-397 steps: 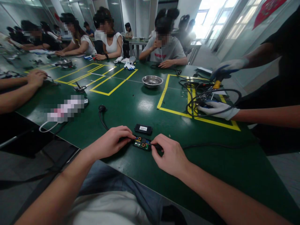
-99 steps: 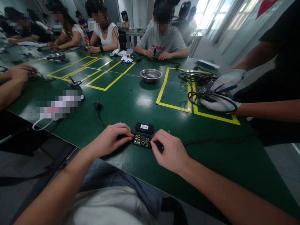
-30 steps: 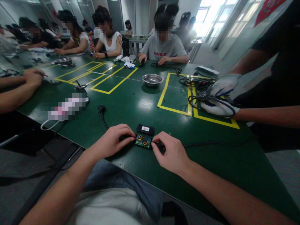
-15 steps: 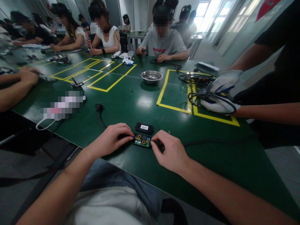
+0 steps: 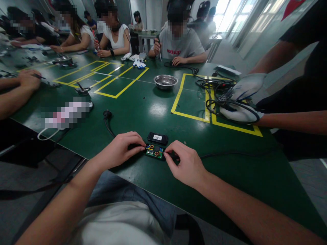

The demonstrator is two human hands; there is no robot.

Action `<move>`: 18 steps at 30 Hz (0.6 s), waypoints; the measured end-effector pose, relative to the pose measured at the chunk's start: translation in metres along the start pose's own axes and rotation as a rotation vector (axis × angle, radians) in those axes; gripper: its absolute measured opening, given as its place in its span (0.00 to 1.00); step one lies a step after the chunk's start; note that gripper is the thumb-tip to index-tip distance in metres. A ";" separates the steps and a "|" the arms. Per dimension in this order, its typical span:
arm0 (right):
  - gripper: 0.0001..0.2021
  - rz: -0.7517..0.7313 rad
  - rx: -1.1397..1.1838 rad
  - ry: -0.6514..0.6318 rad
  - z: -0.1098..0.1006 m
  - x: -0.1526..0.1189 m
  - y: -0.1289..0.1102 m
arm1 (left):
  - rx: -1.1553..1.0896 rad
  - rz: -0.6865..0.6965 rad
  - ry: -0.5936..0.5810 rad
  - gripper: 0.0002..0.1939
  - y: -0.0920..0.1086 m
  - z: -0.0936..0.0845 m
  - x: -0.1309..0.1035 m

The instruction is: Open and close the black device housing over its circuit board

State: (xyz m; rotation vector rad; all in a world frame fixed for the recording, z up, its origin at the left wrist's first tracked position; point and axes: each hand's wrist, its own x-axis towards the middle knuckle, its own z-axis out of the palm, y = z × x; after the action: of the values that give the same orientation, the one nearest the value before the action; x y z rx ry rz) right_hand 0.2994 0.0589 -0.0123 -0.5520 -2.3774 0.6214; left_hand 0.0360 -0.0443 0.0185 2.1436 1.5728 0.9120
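Note:
A small open black case with a green circuit board [image 5: 154, 151] lies flat in front of me, with copper-wound coils and thin wires on the board. My left hand [image 5: 127, 146] pinches at the case's left end, where a black power cable [image 5: 109, 128] with a plug [image 5: 107, 114] runs in behind the fingers. At the opposite end, my right hand [image 5: 187, 163] pinches thumb against forefinger on another black cable [image 5: 224, 153], which trails off to the right. Just behind the case rests its black cover [image 5: 157, 138] with a white label. The fingertips partly hide both cable ends.
A metal bowl [image 5: 166, 81] stands farther back on the green table [image 5: 143, 112]. To the right, a co-worker's gloved hands [image 5: 240, 112] handle tangled black cables [image 5: 214, 90]. Yellow tape [image 5: 191, 118] marks rectangles. A blurred-out pinkish object [image 5: 68, 114] lies left.
My hands keep almost the same pinches at both ends of the case. Across the table, a co-worker has raised a hand holding a thin tool. The view has shifted slightly.

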 end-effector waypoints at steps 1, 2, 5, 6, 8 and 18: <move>0.05 0.002 -0.003 -0.005 0.000 0.000 0.000 | 0.000 0.004 0.001 0.07 -0.001 0.001 0.000; 0.05 0.004 -0.005 -0.010 0.000 0.000 0.000 | 0.000 0.009 0.003 0.07 -0.002 0.002 0.000; 0.06 0.012 -0.006 -0.021 0.001 0.000 0.001 | 0.003 0.023 0.009 0.07 -0.004 0.003 0.000; 0.07 0.012 -0.008 -0.022 0.001 0.000 0.001 | 0.008 0.029 0.008 0.07 -0.004 0.003 0.000; 0.08 0.002 -0.023 -0.020 0.001 0.001 0.002 | 0.023 0.036 -0.006 0.08 -0.004 0.002 0.001; 0.07 0.012 -0.038 -0.057 0.002 0.002 0.004 | 0.100 0.049 -0.122 0.10 -0.003 -0.005 0.010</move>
State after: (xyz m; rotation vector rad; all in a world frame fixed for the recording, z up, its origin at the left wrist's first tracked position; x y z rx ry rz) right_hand 0.2971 0.0631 -0.0153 -0.5727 -2.4455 0.6063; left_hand 0.0322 -0.0343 0.0236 2.2693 1.5427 0.7163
